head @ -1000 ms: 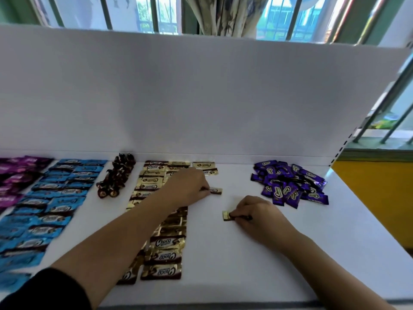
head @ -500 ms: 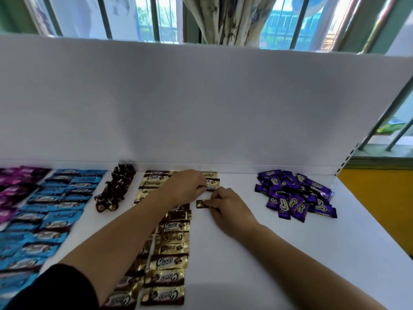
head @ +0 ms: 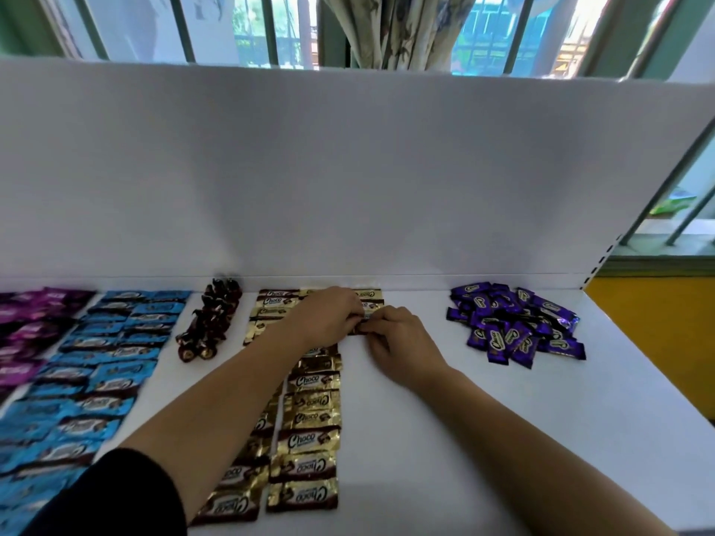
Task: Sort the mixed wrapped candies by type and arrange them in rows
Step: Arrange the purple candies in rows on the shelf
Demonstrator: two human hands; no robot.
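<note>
Both hands are up at the far end of the gold rows (head: 311, 419). My right hand (head: 402, 342) has its fingers curled in, pinching 1 small gold candy (head: 355, 331) low over the table (head: 464, 439), just at the right edge of those rows. My left hand (head: 329, 319) arches over the far gold wrappers with its fingertips meeting that same candy. Whether it grips or only steadies it I cannot tell, because the knuckles hide it.

I'd call this the placing step: this piece is being seated in line with the other gold ones. It needs to go down flat and square to its neighbours, and I should let go gently so the slippery wrappers beside it don't skid.

On the left the blue rows (head: 96, 361), the magenta candies (head: 23, 323) and the dark twist-wrapped candies (head: 209, 323) look laid out. The purple pile (head: 514, 326), well apart on the right, is a loose heap, so that is likely my next reach.
</note>
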